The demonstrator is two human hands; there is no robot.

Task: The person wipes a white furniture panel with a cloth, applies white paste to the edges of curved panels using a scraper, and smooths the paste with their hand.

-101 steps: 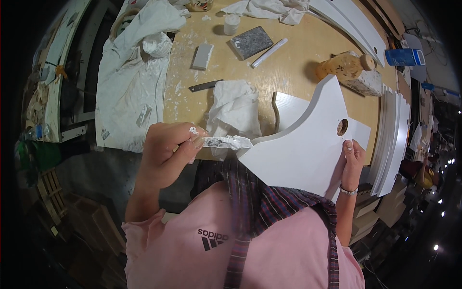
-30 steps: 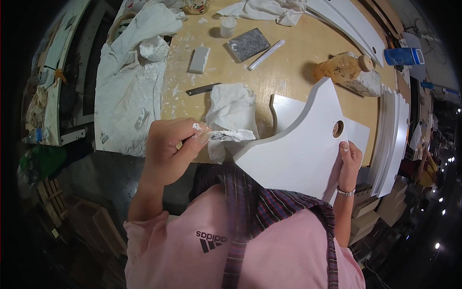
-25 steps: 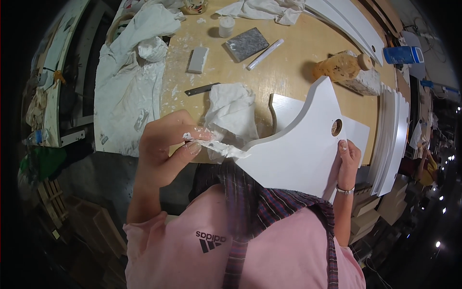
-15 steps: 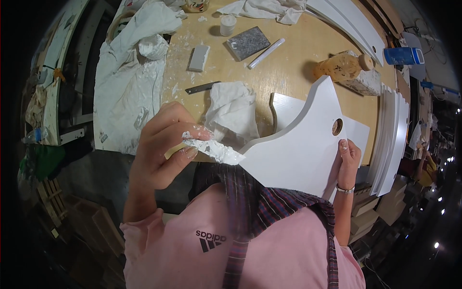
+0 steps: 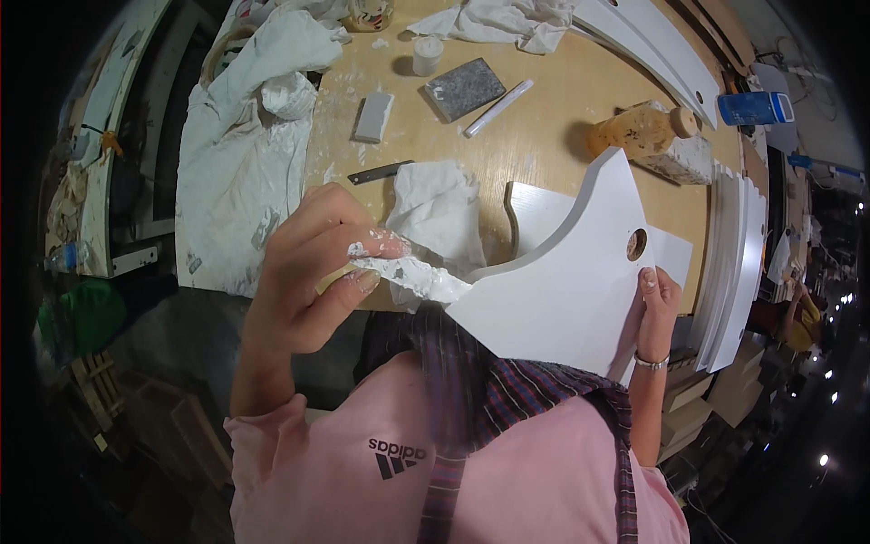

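On the bench: 1 white marker (image 5: 498, 94), 1 amber bottle (image 5: 640, 130), 2 sanding blocks (image 5: 372, 117).

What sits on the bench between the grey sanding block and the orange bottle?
In the head view, a white marker pen lies slantwise on the bare wood between the grey sanding block and the orange bottle, close to the block.

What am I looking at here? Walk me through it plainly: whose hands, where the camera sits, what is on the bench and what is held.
The camera sits on a person's head and looks down, so straight edges bend. The arms coming in from below are that person's own. The left hand pinches a scraper caked in white filler against the edge of a curved white panel, which the right hand steadies. On the wooden bench lie white cloths, a crumpled rag, a grey block, a dark sanding block, a white marker and a small white cup.
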